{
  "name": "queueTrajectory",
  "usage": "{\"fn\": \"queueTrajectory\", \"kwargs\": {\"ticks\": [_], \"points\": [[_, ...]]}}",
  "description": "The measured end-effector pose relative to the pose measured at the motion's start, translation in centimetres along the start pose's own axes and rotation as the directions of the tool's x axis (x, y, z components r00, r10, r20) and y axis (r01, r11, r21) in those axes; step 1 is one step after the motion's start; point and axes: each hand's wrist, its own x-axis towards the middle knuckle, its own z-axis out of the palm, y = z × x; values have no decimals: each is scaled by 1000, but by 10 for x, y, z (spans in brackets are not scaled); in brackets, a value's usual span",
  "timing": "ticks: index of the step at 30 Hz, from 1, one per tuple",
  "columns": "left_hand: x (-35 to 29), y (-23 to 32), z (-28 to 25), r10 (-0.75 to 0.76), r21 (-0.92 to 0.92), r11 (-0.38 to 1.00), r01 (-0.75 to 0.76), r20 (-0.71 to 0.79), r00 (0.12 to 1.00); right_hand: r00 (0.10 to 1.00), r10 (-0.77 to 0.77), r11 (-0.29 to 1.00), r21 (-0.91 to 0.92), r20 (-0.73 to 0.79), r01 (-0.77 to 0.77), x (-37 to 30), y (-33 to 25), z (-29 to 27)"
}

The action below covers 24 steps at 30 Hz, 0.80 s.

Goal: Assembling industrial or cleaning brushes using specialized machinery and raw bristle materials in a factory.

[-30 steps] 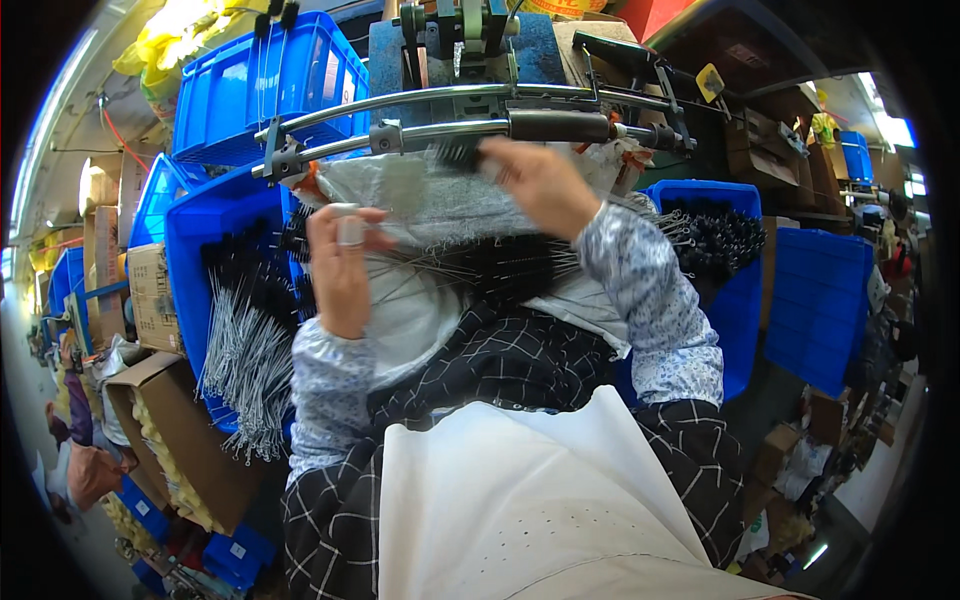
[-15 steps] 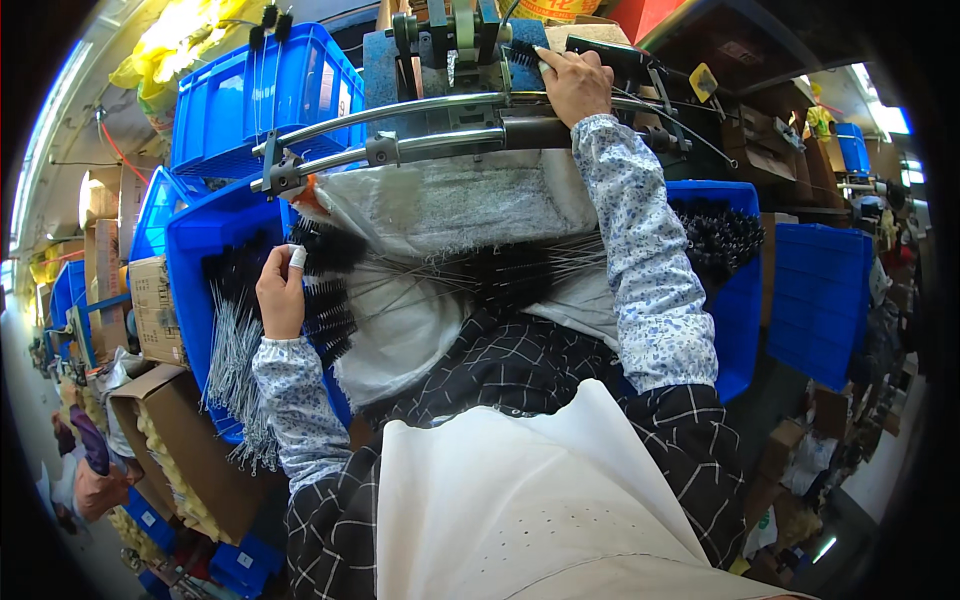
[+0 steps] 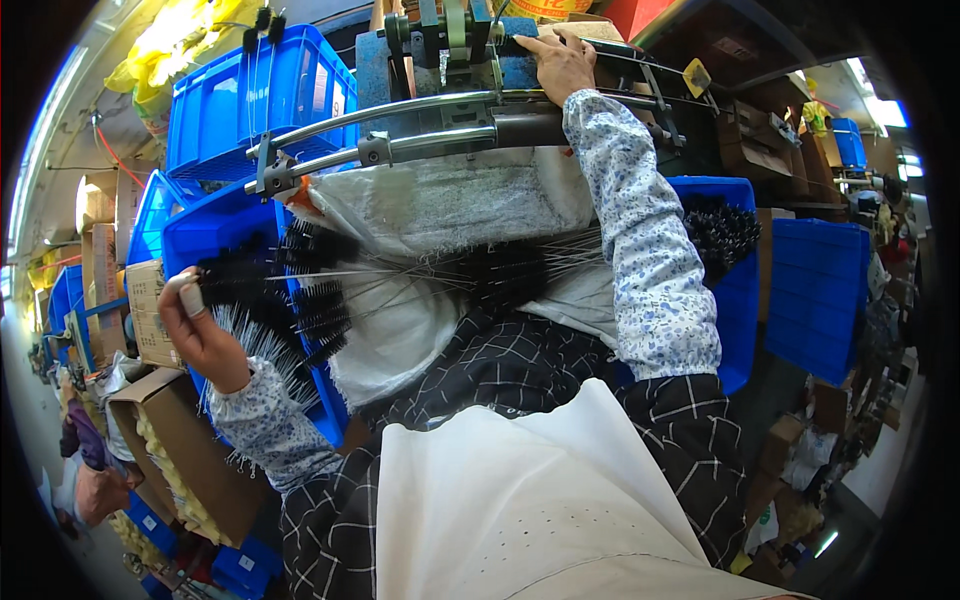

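Note:
My left hand [image 3: 205, 325], with white tape round a fingertip, is closed in a pinch on the bristled end of a black wire brush [image 3: 245, 283]. The brush's thin metal stem runs right over the white cloth. At the machine [image 3: 455, 70], my right hand [image 3: 563, 68] bends its fingers round a small black brush, whose bristles [image 3: 507, 46] show beside the fingertips. Its grip is partly hidden. Several black brushes [image 3: 500, 278] lie across my lap, wire stems fanned out. More brushes [image 3: 318, 320] lean over the edge of the left blue bin [image 3: 185, 232].
Two metal rails [image 3: 400, 112] cross before the machine. A blue crate [image 3: 235, 110] stands at the far left. Black brushes [image 3: 725, 235] fill the right blue bin [image 3: 738, 340]. An open cardboard box [image 3: 190, 450] sits at lower left. Another person [image 3: 95, 465] is at the far left.
My left hand has moved left and now pulls a black brush out sideways from the bunch. My right hand has shifted slightly left and up at the machine.

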Motion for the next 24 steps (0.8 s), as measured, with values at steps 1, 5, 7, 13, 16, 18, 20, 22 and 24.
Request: {"fn": "queueTrajectory", "kwargs": {"ticks": [1, 5, 7, 13, 16, 18, 20, 22, 24], "points": [[2, 2, -4, 35, 19, 999, -34, -67, 997, 1000, -21, 1000, -13, 0, 21, 0, 4, 1], [7, 17, -46, -1, -69, 997, -21, -298, 955, 1000, 12, 995, -98, -15, -13, -12, 1, -20], [9, 13, -62, 395, 566, 784, -254, -139, 908, 973, 216, 969, -139, 83, -203, -22, 4, -39], [2, 7, -57, -64, -429, 894, -131, -413, 909, 970, 244, 959, 153, -20, -238, -24, 0, -22], [0, 9, -44, 276, 334, 933, -132, -432, 858, 969, 245, 949, 207, -14, -237, -22, -16, -20], [0, 13, -50, 453, 623, 760, -183, -308, 836, 971, 239, 949, 214, -15, -231, -21, -22, -20], [-2, 14, -48, 339, 557, 828, -63, -409, 847, 971, 241, 947, 220, -8, -233, -20, -26, -19], [-4, 12, -55, 423, 664, 740, -108, -334, 843, 972, 233, 950, 220, -18, -223, -19, -32, -19], [-5, 5, -61, 491, 752, 641, -152, -249, 835, 974, 227, 953, 215, -28, -215, -18, -38, -18]]}}
